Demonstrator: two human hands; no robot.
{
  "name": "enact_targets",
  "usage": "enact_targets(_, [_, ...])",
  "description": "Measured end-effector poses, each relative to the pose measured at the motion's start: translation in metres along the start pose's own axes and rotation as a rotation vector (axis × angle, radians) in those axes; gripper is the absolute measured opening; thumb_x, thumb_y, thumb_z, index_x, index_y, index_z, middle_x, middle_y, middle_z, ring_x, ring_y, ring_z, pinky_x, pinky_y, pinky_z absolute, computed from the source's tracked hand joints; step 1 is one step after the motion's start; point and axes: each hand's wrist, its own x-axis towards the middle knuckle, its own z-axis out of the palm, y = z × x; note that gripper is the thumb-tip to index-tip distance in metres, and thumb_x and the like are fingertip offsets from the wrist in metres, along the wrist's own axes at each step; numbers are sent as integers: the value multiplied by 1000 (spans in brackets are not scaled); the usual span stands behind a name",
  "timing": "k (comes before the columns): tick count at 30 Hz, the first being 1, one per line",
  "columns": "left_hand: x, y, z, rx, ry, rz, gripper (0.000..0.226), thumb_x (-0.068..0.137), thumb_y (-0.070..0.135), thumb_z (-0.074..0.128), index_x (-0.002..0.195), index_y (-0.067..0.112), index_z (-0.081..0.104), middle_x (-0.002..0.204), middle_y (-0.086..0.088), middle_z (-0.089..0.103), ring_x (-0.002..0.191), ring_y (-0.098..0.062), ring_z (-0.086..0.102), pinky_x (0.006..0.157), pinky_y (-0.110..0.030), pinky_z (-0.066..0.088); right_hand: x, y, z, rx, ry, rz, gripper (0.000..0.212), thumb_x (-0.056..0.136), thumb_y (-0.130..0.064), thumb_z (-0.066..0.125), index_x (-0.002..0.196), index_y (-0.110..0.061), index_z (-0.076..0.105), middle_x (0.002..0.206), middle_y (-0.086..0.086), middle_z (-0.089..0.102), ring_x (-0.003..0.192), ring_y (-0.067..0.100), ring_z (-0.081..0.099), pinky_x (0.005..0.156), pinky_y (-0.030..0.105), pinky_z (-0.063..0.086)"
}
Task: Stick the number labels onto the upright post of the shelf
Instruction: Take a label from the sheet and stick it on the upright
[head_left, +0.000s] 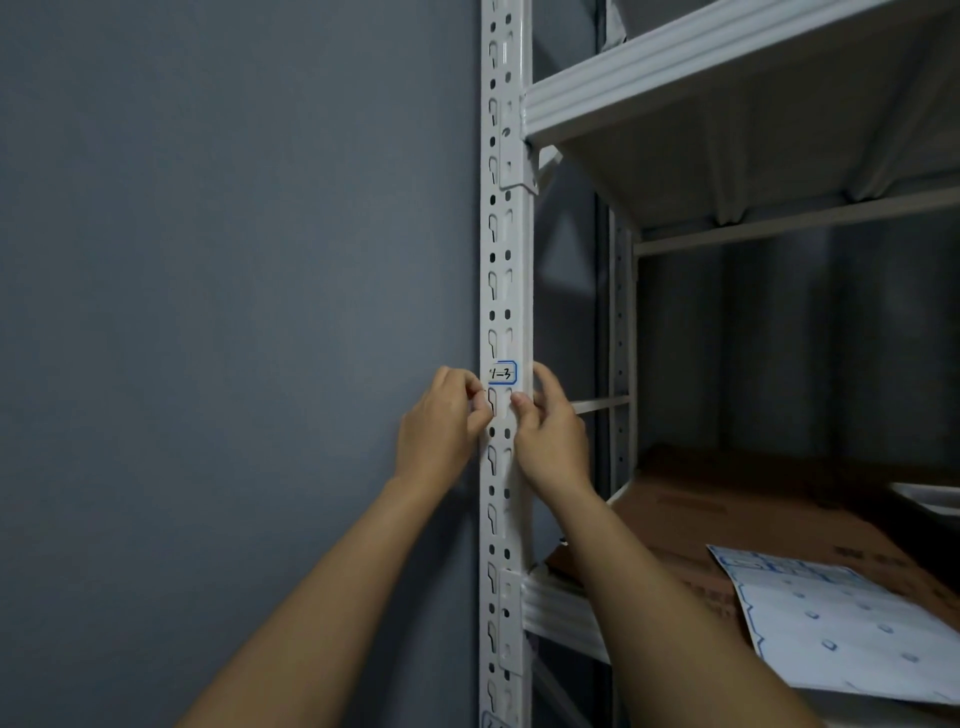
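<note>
Left hand (441, 415) and right hand (543, 421), fingers curled at post (506, 291) beneath label (502, 373), grasp indeterminate; risk: unpressed edges lifting over slots.

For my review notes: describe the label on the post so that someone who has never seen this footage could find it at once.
Start at the white perforated upright post at the shelf's front left corner, against the grey wall. About halfway down, just above the left hand and right hand, sits the label. It is small and white with a blue border and handwritten "1-3", the only marked patch among plain slots.
</note>
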Motion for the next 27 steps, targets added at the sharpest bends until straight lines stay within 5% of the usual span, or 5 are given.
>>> enact_targets(5, [-3,-1,-15,-242,-9,-19,17,89,17,57,77,26,49,81,9,51,64,-6,52,68,-29,44,-4,-4,-4,16,-58,3,40,96,-23,52,136,-27,49,115,0,69,103,18,65,93,41,51])
enact_targets(10, [-10,10,-34,-637,-164,-159,18,96,12,50,81,22,51,63,4,55,51,0,54,51,-20,45,-28,-20,-22,-6,75,-159,32,97,-11,50,126,-20,60,115,-5,57,102,13,58,91,33,48])
enact_targets(13, [-17,19,-40,-757,-264,-177,16,99,11,44,85,19,49,74,0,53,53,2,56,49,-17,46,-32,-34,-29,134,-65,-160,24,96,-6,52,108,-18,69,102,-1,67,92,12,64,87,39,54])
enact_targets(17, [-26,30,-46,-851,-374,-164,18,100,7,37,86,16,44,80,0,52,56,2,56,50,-15,47,-35,-55,-40,344,-216,9,23,98,-2,48,101,-12,68,91,3,67,78,9,63,73,25,56])
enact_targets(27, [-49,34,-67,-1022,-476,-191,15,100,5,36,90,15,42,59,7,51,55,-9,54,53,-21,47,-70,-76,-64,468,-339,19,16,93,4,54,103,3,66,76,10,67,61,11,64,62,17,54])
